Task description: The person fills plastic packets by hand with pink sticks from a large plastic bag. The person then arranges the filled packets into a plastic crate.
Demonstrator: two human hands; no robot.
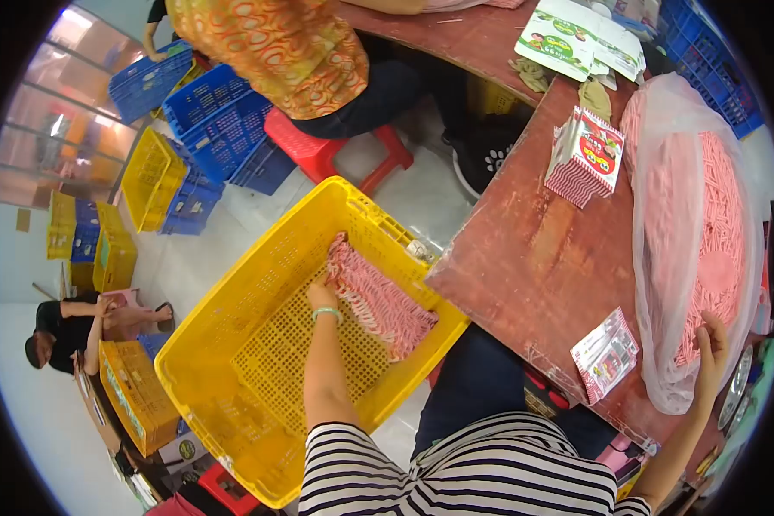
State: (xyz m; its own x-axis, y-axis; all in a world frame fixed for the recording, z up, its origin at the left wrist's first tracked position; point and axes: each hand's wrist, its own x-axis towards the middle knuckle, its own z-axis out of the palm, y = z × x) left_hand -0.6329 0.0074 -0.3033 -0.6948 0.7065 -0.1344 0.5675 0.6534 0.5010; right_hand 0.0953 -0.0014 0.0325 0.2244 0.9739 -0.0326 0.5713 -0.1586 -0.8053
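Observation:
My left hand (322, 295) reaches down into a yellow crate (275, 344), its fingers at the upper left end of a row of pink packets (378, 297); what the fingertips hold is too small to make out. On the right, my right hand (712, 340) is raised at the edge of a clear plastic bag (654, 215) full of pink sticks (718, 215), its fingers partly curled. Near it on the red table (525, 249) lies a small printed packet (606, 354). Farther up the table stands a stack of red and white packets (586, 155).
A person in an orange patterned shirt (275, 52) sits on a red stool (340, 150) beyond the crate. Blue crates (215, 112) and yellow crates (146, 176) stand at upper left. Another person (73, 327) is at far left. Green and white cartons (576, 39) lie on the table's far end.

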